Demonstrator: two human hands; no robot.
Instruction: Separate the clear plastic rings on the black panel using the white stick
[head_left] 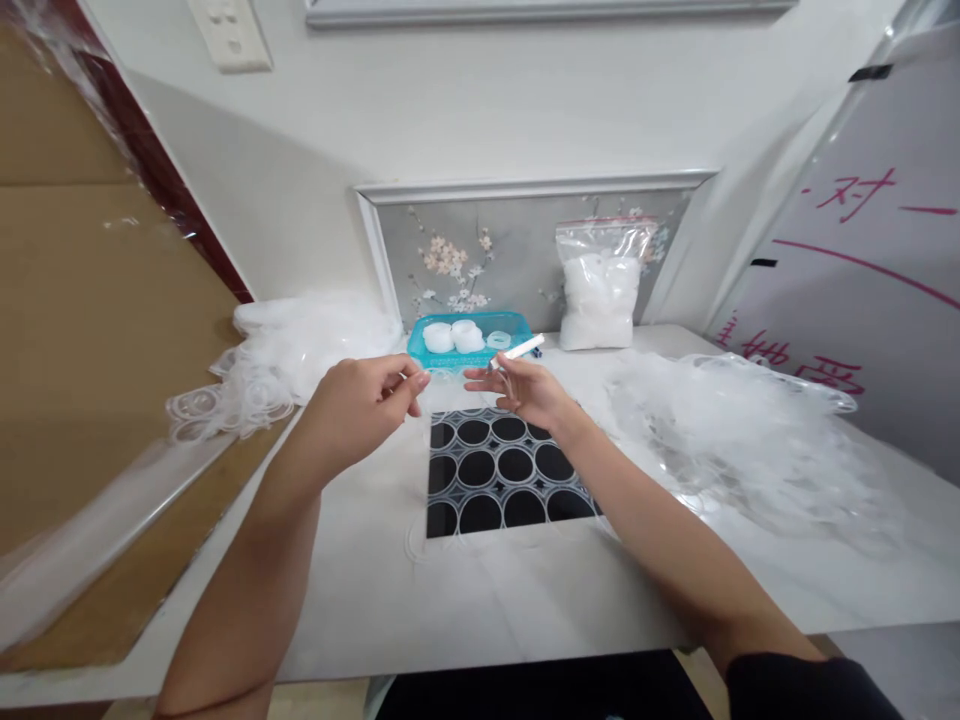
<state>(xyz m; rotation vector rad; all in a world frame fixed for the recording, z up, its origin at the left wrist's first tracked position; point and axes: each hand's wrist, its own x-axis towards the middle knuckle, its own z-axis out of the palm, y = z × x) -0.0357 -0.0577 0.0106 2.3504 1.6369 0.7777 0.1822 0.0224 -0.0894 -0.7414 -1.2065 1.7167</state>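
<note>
Black mat (495, 470) under hands; right hand (521, 392) pinches white stick (523, 348), maybe tweezers.

White desk w/ plastic parts spread across it

White glossy desk (480, 590): centre has a black tray w/ round holes in rows (499, 470); behind it a turquoise plastic basket (450, 355) holding white rings. Back right, a clear zip bag of white pieces (600, 295) stands vs. the wall. Left: heap of clear thin plastic rings (285, 360). Right: bigger heap of clear plastic film pieces (735, 440).
</note>
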